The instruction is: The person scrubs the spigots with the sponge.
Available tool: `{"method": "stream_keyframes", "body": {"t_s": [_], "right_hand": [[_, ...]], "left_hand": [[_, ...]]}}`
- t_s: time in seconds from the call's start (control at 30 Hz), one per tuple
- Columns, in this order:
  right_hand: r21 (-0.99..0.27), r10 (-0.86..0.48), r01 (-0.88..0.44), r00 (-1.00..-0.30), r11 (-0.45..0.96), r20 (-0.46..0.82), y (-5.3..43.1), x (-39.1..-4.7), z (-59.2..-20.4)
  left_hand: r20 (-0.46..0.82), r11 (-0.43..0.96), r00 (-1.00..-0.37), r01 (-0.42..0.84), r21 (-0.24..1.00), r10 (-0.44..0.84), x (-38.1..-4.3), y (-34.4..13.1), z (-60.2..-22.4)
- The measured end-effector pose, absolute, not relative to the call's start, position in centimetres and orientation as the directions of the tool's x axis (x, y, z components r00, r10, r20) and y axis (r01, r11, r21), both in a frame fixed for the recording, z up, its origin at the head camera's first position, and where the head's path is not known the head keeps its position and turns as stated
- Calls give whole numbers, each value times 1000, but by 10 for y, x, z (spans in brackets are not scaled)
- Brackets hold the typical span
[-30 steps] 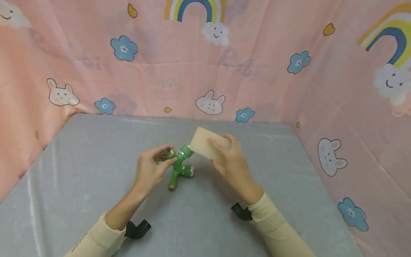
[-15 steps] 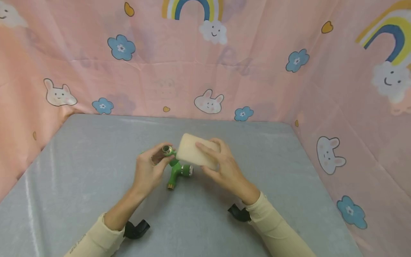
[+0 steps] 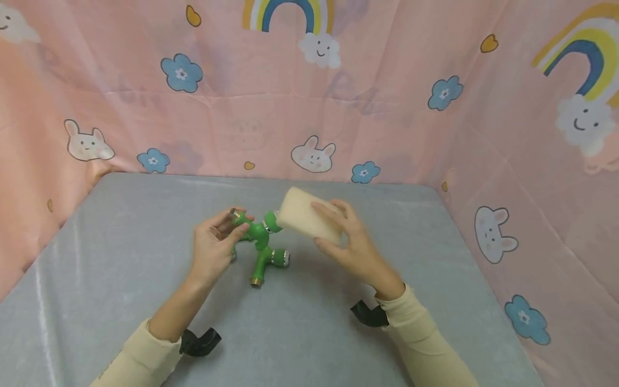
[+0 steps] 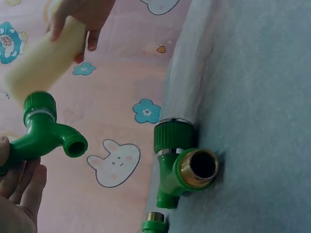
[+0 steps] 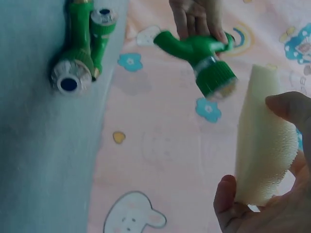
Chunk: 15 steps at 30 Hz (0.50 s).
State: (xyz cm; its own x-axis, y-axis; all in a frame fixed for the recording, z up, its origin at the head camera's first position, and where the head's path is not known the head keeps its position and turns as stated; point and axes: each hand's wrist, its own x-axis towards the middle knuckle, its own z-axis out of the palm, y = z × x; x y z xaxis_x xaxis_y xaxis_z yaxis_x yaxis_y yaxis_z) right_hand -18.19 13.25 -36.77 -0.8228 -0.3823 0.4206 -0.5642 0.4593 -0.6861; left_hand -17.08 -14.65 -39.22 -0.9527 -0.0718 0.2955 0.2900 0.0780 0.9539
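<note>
My left hand (image 3: 211, 250) grips a green plastic tap (image 3: 255, 232) by its threaded inlet end, holding it above the table. The tap's ribbed knob (image 4: 40, 103) faces the right hand. Between thumb and fingers, my right hand (image 3: 357, 246) holds a cream sponge (image 3: 309, 216), slightly bent in the right wrist view. One end of the sponge is right at the knob, overlapping it in the head view. Beneath the held tap, a second green tap (image 3: 263, 264) with a brass threaded end lies on the table. Another tap (image 4: 154, 226) lies close by, mostly hidden behind the left hand in the head view.
The grey cloth-covered table (image 3: 309, 333) ends at a pink curtain (image 3: 217, 123) printed with rabbits, flowers and rainbows, which also rises along both sides. Black curved pieces (image 3: 200, 342) stick out at both sleeve cuffs.
The sponge went left and down over the tap's knob, then back up and right. The held tap has shifted slightly left and turned, its knob showing again. The tap beneath stays put.
</note>
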Motion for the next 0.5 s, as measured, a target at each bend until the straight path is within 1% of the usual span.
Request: {"method": "stream_keyframes", "body": {"t_s": [0.1,0.2,0.37,0.5], "right_hand": [[-703,-422,-585,-801,404,424,126,-179,-371],[-723,-446,-571,-804,389,394,121,-178,-375],[-738,-468,-534,-819,412,331,120,-176,-375],[-727,-479,-518,-827,450,293,127,-177,-370]], "left_hand": [[307,41,-952,308,951,16,-169,-142,-393],[300,14,-952,302,953,63,-167,-138,-394],[264,-39,-964,263,964,38,-169,-141,-395],[202,-158,-979,201,967,-10,-172,-147,-393]]}}
